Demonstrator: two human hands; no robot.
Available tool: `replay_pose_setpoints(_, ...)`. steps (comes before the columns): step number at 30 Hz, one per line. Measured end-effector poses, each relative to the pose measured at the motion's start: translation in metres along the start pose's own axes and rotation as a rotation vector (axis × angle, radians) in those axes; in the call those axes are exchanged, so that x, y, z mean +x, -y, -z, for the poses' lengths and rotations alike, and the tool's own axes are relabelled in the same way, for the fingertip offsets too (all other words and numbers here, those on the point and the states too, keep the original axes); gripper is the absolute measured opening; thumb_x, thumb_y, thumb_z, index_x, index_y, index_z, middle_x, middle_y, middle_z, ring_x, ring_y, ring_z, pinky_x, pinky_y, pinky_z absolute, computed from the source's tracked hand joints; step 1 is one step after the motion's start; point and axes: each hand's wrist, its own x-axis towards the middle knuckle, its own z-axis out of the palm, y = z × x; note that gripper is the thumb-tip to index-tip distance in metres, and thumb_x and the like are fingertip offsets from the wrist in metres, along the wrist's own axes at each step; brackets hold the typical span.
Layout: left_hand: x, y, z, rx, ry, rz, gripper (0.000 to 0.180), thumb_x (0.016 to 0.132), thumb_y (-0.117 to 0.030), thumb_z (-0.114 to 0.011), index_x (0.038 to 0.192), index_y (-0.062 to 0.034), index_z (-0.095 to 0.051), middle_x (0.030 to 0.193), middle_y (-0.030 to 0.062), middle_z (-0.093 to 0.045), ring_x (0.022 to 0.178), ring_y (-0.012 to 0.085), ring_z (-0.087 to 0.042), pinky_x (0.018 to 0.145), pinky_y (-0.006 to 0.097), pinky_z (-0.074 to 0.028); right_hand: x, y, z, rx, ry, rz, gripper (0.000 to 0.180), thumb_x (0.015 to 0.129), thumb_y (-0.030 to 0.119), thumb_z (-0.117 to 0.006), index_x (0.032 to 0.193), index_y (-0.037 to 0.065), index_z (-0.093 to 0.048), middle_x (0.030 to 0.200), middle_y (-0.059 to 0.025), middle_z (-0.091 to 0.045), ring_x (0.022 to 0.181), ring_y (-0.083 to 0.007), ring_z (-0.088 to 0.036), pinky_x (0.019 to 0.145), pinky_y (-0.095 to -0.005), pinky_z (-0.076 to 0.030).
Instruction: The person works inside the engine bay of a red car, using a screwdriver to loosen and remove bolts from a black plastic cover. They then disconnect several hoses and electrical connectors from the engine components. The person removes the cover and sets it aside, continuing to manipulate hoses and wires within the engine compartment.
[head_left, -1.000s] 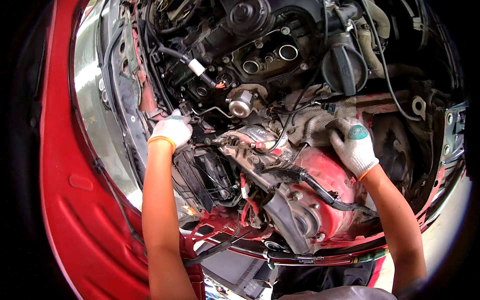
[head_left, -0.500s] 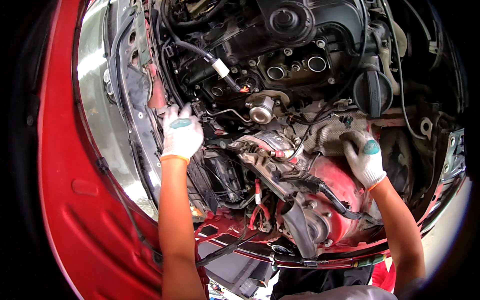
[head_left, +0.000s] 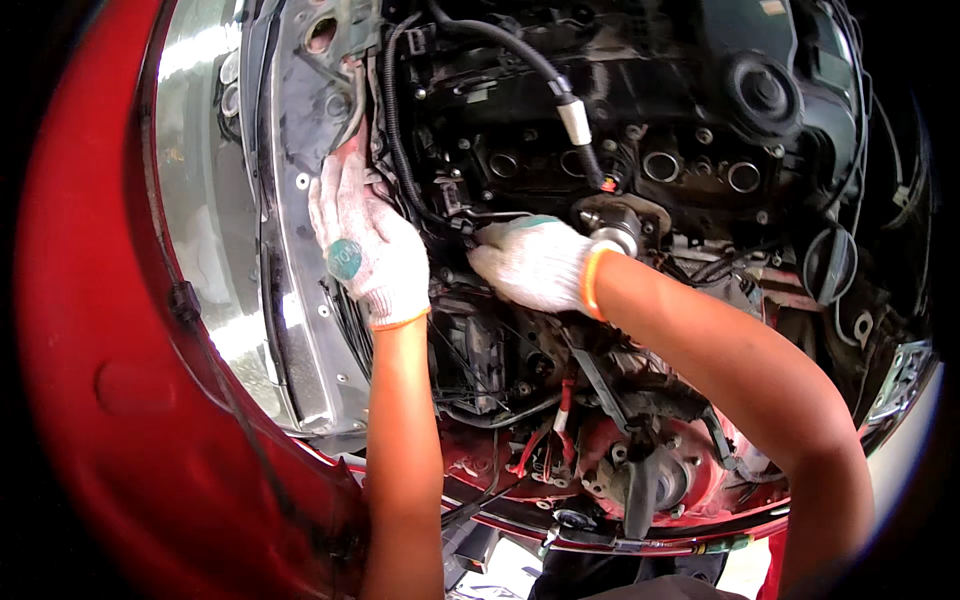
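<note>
My left hand [head_left: 375,245], in a white knit glove with a green patch, lies with its fingers stretched out along the grey metal panel [head_left: 300,120] at the engine bay's edge. Close to it, my right hand [head_left: 530,262], gloved the same way, reaches across the engine bay with its fingers closed. Its fingertips are at a small black fitting [head_left: 462,226] below a black corrugated hose [head_left: 395,120]; whatever they grip is hidden. Just beyond the right wrist sits a round silver metal part [head_left: 615,232]. A cable with a white sleeve [head_left: 575,120] runs down to the engine behind the hands.
A black engine cover [head_left: 640,90] spans the far side. Round openings [head_left: 660,166] show below it. The windshield [head_left: 195,150] and a red body panel [head_left: 130,430] lie to the left. A black round cap [head_left: 828,265] stands at the right; a red housing [head_left: 690,450] sits nearer me.
My right hand has crossed leftward from the mesh-covered part to the fitting beside my left hand. My left hand now lies flatter along the panel. The view has shifted left.
</note>
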Motion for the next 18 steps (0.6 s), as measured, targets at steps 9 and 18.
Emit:
replay_pose_setpoints(9, -0.002, 0.005, -0.003, -0.080, -0.069, 0.034, 0.037, 0.094, -0.007, -0.048, 0.125, 0.0000, -0.069, 0.133, 0.0222, -0.065, 0.127, 0.0434, -0.058, 0.117, 0.053, -0.037, 0.067, -0.022, -0.049, 0.371, 0.423, -0.391, 0.041, 0.104, 0.032, -0.043, 0.125, 0.003, -0.061, 0.122, -0.0284, -0.067, 0.116, -0.0443, -0.064, 0.099, -0.0507, -0.049)
replay_pose_setpoints(18, 0.002, 0.001, -0.005, -0.080, -0.075, 0.026, 0.036, 0.092, -0.005, -0.049, 0.119, 0.0031, -0.071, 0.128, 0.0239, -0.067, 0.125, 0.0443, -0.059, 0.116, 0.054, -0.040, 0.065, -0.028, -0.047, 0.380, 0.385, -0.332, 0.044, 0.103, 0.028, -0.043, 0.134, 0.005, -0.063, 0.130, -0.0276, -0.065, 0.123, -0.0409, -0.062, 0.105, -0.0468, -0.046)
